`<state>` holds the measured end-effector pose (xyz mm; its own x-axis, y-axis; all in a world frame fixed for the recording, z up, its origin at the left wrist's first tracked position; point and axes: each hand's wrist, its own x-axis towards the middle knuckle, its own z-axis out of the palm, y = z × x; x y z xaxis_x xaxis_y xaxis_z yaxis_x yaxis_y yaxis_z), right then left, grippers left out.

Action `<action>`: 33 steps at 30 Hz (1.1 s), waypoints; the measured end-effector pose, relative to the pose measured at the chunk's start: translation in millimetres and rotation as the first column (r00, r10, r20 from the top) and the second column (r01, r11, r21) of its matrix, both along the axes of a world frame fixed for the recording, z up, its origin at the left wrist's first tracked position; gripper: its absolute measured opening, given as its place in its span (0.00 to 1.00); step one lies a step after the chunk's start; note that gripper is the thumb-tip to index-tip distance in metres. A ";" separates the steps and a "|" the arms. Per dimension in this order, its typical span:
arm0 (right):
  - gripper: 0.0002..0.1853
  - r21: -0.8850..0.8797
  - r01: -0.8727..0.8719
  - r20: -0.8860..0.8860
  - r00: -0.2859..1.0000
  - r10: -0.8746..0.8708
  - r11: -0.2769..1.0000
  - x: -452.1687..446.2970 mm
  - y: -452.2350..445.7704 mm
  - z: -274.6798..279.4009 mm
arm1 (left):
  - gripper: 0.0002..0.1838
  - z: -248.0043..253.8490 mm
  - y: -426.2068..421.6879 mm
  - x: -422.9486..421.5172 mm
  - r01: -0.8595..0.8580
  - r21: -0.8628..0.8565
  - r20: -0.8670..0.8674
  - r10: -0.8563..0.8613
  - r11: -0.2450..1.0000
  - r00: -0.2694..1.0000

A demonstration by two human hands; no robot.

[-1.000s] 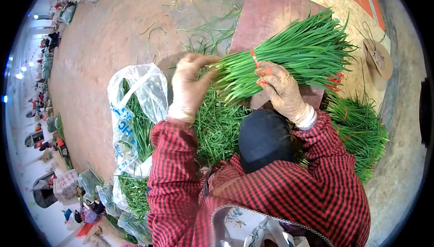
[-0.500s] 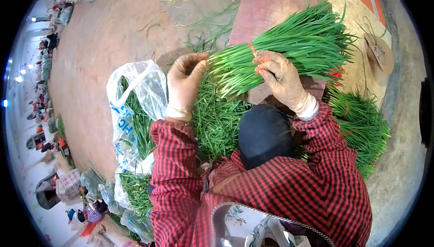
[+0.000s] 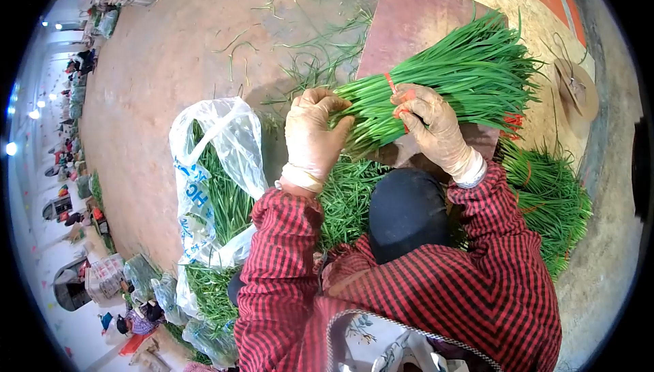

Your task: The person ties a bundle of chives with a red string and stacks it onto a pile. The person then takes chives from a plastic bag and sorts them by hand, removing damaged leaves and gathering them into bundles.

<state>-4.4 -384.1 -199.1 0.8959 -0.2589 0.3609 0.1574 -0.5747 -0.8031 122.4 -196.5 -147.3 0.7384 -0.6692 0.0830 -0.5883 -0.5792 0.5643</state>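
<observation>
A thick bundle of long green stalks (image 3: 463, 72) lies over a reddish board (image 3: 402, 21), its pale cut ends pointing left. A red band (image 3: 390, 84) circles the bundle near those ends. My gloved right hand (image 3: 430, 123) is closed on the band, with red strands between its fingers. At the pale ends is my gloved left hand (image 3: 319, 127), thumb and fingers around the outer stalks; the fingertips are partly hidden among them.
Left of my arms stands a clear plastic bag (image 3: 238, 133) of greens. Loose cuttings (image 3: 347, 198) lie below the bundle. More banded bundles (image 3: 548, 202) are at the right, below a round tan object (image 3: 575, 89). People and bags line the far left.
My left hand drew back left from the stalk ends, then came back onto them. The right hand has stayed at the band. The whole view has shifted slightly.
</observation>
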 end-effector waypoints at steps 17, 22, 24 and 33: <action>0.04 0.097 -0.039 0.035 0.999 0.036 0.994 -0.7 -1.8 -1.9 | 0.06 -6.5 22.6 6.8 -0.083 -0.167 0.035 0.091 0.982 0.995; 0.04 0.144 -0.024 0.021 1.000 0.022 0.989 -1.5 0.0 -3.1 | 0.03 3.1 68.1 19.3 -0.220 -0.201 0.068 0.238 0.955 0.969; 0.04 0.167 -0.026 0.047 0.999 0.019 0.986 -1.7 -0.3 -5.0 | 0.03 2.6 98.7 33.4 -0.330 -0.204 0.134 0.360 0.922 0.923; 0.04 0.046 0.017 0.063 0.998 -0.020 0.999 4.5 -1.2 2.1 | 0.52 44.0 -15.2 -7.5 0.198 0.230 0.313 -0.265 0.953 0.912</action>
